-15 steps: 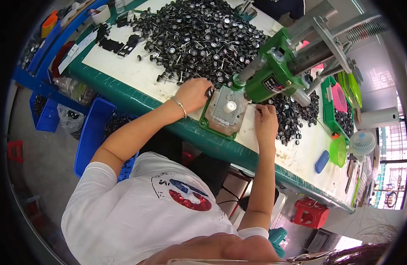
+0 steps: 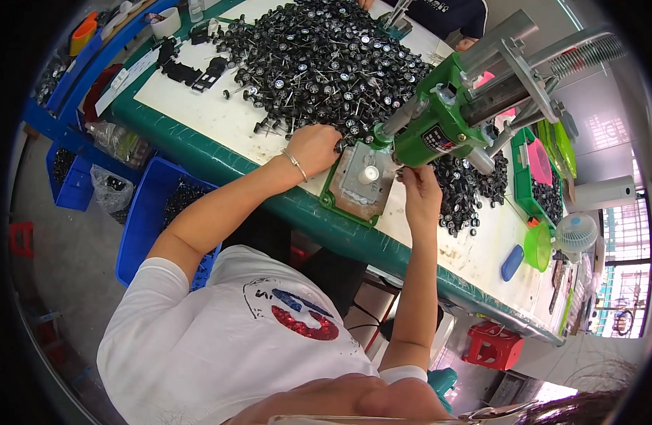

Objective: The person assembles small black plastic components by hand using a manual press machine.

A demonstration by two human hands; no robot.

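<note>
– What moved?
– The right hand [image 2: 424,193]: it has shifted inward, fingertips now just beside the press base [image 2: 365,208]
– Its fingers?
– Bent and close together; whether they grip anything, I cannot tell
– And the left hand [image 2: 315,150]?
– Fingers clamped on a black wheel [image 2: 339,146], at the base's other side, near the big heap of wheels and axles [image 2: 319,64]
– On the base?
– A round white piece [image 2: 368,174], near the green press head [image 2: 425,142]

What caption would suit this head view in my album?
Left hand holding a black wheel, right hand opposite, at a green press before heaped small wheels.
</note>
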